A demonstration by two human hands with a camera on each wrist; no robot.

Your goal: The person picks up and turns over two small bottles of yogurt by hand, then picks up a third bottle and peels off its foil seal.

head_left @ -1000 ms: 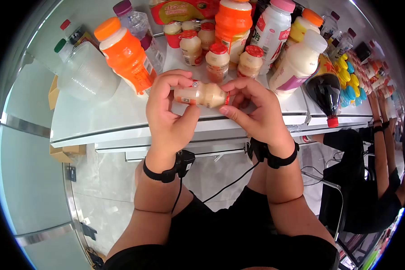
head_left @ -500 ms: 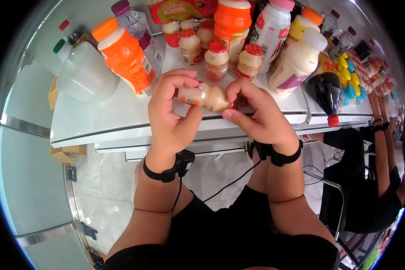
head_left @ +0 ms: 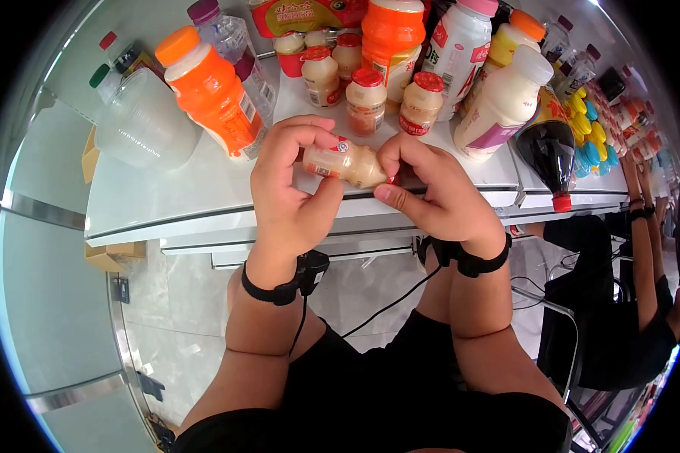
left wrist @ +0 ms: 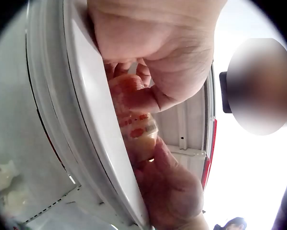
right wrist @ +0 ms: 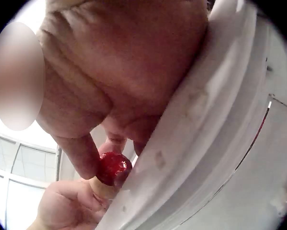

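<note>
A small yogurt drink bottle (head_left: 347, 163) lies on its side just over the front edge of the white shelf. My left hand (head_left: 289, 192) grips its base end between thumb and fingers. At the neck end, my right hand (head_left: 444, 189) pinches the red foil lid with thumb and index finger. That shiny red lid (right wrist: 115, 168) shows beside my right fingers in the right wrist view. Printed label and pale drink show on the bottle (left wrist: 139, 132) in the left wrist view. Similar little bottles with red lids (head_left: 366, 98) stand upright just behind my hands.
An orange bottle (head_left: 215, 94) and a clear jug (head_left: 147, 124) stand at the left. At the right are a white-capped milk bottle (head_left: 499, 113) and a dark soda bottle (head_left: 551, 155) lying down. The shelf's front edge (head_left: 181, 230) runs below my hands. Another person's arms (head_left: 642, 226) appear at far right.
The bottle has shifted slightly right, its lid end tipping down toward me. My right fingers have closed further over the lid, covering most of it. My left hand keeps its grip.
</note>
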